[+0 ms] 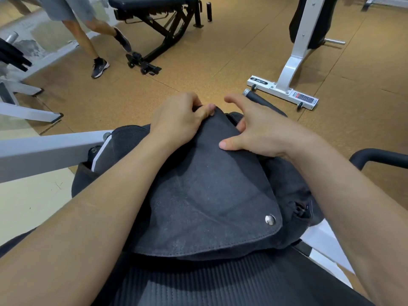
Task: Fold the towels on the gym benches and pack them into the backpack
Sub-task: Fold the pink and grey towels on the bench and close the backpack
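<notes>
A dark grey backpack [205,195] lies on a black ribbed bench pad [198,283] right below me, its flap with a metal snap [270,219] turned toward me. My left hand [176,120] pinches the far edge of the flap between thumb and curled fingers. My right hand [256,129] rests on the flap's right side, thumb pressed on the fabric, index finger stretched out, the other fingers tucked behind the flap's edge. No towel is visible; the inside of the backpack is hidden.
A black adjustable bench [159,23] stands at the back, with a person's legs [92,40] walking beside it. A white machine frame [293,62] stands at the right, white frame bars [50,149] at the left. Brown cork-like floor [209,58] lies between them.
</notes>
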